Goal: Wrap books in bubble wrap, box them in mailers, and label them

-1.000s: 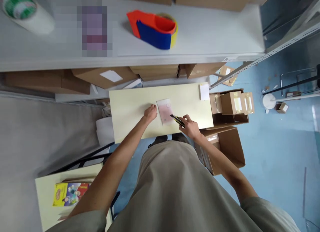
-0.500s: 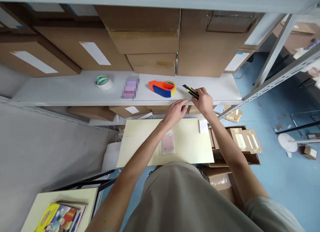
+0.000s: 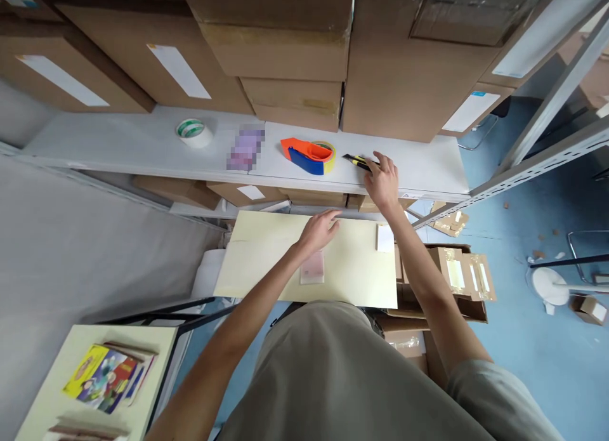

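Note:
On the shelf lies a black and yellow utility knife (image 3: 356,162), its blade end pointing left. My right hand (image 3: 383,182) is over the knife's handle end, fingers apart and partly covering it; it looks let go. Left of the knife sits an orange and blue tape dispenser (image 3: 310,157) with a tape roll in it. My left hand (image 3: 318,231) hovers over the cream table (image 3: 266,244), empty, fingers stretched out. Near its wrist lies a pinkish, flat packet (image 3: 313,269). A small white pad (image 3: 384,238) rests at the table's right edge.
The grey shelf (image 3: 419,168) also bears a tape roll (image 3: 193,133) and a blurred purple item (image 3: 246,148). Cardboard boxes (image 3: 295,101) stand behind. A metal upright (image 3: 547,152) bounds the right; books (image 3: 102,374) lie on a side table at lower left.
My right hand has set the utility knife on the shelf and loosened its fingers. My left hand has drawn back from the shelf edge to above the table. The view has shifted slightly.

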`<state>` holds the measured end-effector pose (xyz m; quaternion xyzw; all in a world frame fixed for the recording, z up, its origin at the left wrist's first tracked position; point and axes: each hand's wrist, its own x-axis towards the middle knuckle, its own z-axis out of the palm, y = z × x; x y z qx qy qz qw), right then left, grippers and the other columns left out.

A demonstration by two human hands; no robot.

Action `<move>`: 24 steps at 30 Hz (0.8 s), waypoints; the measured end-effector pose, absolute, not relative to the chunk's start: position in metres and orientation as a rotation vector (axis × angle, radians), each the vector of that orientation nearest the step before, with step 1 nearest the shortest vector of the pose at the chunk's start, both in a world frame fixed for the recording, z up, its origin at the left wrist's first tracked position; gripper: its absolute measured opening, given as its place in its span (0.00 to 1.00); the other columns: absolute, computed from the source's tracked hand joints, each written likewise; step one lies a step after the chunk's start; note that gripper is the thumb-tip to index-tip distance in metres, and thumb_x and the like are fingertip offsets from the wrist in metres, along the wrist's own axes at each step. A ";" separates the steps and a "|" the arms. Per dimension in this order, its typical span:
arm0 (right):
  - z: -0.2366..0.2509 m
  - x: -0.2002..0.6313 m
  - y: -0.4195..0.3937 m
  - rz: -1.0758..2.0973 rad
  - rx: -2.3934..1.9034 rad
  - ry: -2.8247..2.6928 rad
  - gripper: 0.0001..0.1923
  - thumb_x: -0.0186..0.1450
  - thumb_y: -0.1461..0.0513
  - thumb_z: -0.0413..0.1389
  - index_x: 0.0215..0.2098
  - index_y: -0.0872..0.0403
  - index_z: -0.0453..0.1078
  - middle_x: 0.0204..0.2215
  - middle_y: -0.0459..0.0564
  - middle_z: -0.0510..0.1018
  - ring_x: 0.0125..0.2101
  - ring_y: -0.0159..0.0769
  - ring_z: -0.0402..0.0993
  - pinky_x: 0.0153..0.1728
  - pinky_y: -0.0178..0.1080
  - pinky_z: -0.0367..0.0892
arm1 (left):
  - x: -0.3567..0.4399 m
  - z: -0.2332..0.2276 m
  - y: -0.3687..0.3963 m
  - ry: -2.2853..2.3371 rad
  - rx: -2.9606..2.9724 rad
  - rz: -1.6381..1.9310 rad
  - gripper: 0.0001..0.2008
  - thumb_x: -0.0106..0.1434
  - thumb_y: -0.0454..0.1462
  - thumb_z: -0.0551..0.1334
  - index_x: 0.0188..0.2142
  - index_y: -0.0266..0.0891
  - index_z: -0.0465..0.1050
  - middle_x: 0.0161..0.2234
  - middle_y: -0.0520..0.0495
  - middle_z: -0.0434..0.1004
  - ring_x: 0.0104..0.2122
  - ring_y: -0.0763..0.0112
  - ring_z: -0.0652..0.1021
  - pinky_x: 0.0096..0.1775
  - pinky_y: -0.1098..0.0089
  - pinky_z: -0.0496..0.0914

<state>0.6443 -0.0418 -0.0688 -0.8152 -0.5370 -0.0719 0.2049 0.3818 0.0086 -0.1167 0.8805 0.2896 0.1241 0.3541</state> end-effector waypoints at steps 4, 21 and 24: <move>-0.125 0.586 -0.092 0.030 -2.149 -1.426 0.23 0.84 0.60 0.46 0.69 0.54 0.76 0.66 0.66 0.79 0.66 0.54 0.75 0.68 0.55 0.70 | 0.321 -0.193 0.007 1.235 1.996 -0.087 0.18 0.77 0.36 0.63 0.63 0.44 0.81 0.66 0.45 0.85 0.59 0.62 0.87 0.64 0.67 0.77; -0.314 0.430 -0.119 1.513 -2.190 -0.549 0.24 0.79 0.51 0.67 0.68 0.53 0.75 0.64 0.57 0.81 0.58 0.49 0.83 0.58 0.56 0.83 | 0.270 -0.311 -0.029 1.433 1.676 -0.138 0.21 0.64 0.30 0.65 0.58 0.38 0.77 0.55 0.39 0.82 0.56 0.60 0.85 0.61 0.63 0.77; -0.320 0.425 -0.118 1.527 -2.144 -0.453 0.23 0.79 0.51 0.67 0.67 0.53 0.76 0.63 0.57 0.81 0.57 0.49 0.83 0.57 0.55 0.83 | 0.265 -0.314 -0.029 1.466 1.578 -0.109 0.20 0.64 0.30 0.65 0.56 0.37 0.78 0.54 0.37 0.84 0.56 0.56 0.85 0.59 0.62 0.79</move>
